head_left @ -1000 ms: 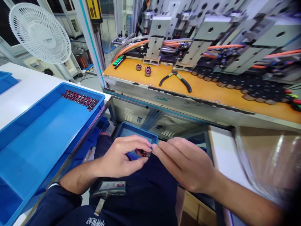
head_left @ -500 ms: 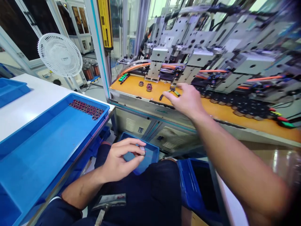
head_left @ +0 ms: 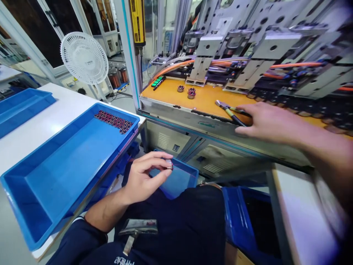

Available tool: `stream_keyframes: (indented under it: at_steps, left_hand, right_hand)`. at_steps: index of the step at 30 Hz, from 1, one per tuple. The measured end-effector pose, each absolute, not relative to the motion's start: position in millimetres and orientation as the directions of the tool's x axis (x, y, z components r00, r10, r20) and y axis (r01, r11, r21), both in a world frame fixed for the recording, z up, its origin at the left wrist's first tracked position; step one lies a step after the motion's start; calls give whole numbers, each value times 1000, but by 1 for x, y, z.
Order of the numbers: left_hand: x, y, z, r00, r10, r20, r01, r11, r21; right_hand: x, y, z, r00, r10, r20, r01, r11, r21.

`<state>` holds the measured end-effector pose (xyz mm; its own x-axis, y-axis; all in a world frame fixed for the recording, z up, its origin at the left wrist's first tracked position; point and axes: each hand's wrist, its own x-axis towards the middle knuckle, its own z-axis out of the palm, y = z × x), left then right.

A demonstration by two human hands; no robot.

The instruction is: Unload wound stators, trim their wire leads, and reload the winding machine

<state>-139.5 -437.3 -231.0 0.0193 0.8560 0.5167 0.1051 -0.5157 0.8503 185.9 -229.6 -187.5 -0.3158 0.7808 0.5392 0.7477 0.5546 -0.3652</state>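
Observation:
My left hand [head_left: 145, 178] hovers over my lap, thumb and fingers pinched on a small wound coil core [head_left: 170, 164]. Thin reddish wires trail from it to the right; the fingers cover most of its body. At the orange bench top [head_left: 205, 95], my right hand [head_left: 260, 119] has its fingers around the black and yellow-green handles of cutting pliers [head_left: 230, 111]. Their metal jaws point to the left, above the bench's front edge. Farther left on the bench are a single wound coil core [head_left: 180, 88] and two more, one in front of the other [head_left: 191, 95].
A blue tray [head_left: 68, 162] with rows of coil cores [head_left: 114, 121] lies on the white table at left. Metal fixtures [head_left: 206, 55] and hoses line the bench's back. A blue bin [head_left: 179, 180] sits below my left hand; a white fan [head_left: 84, 58] stands behind.
My right hand has taken hold of the pliers and brought them toward the bench's front edge. My left hand still pinches the coil core. The view has shifted.

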Motion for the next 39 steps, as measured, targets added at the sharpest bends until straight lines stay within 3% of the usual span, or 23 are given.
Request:
stream_keyframes:
  at_steps: [3, 7, 11, 14, 20, 27, 34, 39]
  left_hand:
    - [-134, -435, -233, 28, 871, 491, 48, -491, 870]
    - [-131, -435, -233, 44, 887, 459, -9, -459, 888]
    - [-129, -435, -232, 62, 892, 447, -17, -447, 894]
    - [-127, -435, -231, 70, 891, 448, -7, -449, 894]
    - [-123, -437, -235, 106, 893, 438, -20, -438, 899]
    - [-125, -440, -236, 117, 891, 438, 0, -441, 898]
    - [-126, -439, -238, 122, 895, 430, -12, -432, 902]
    - [-125, -439, -238, 126, 891, 437, -19, -439, 899]
  right_hand:
    - [181, -296, -209, -418, 743, 523, 808, 567, -161]
    - [151, -392, -252, -390, 766, 511, 781, 569, -258]
    - [118, -465, -288, -372, 894, 249, 521, 424, -741]
    - [103, -496, -300, -404, 905, 136, 336, 285, -898]
    - [99, -502, -295, -421, 901, 102, 314, 250, -916]
    - [88, -486, -279, -452, 865, 217, 255, 358, -898]
    - [81, -483, -272, -439, 866, 241, 131, 327, -936]
    - [78, -482, -268, -420, 877, 236, 130, 315, -940]
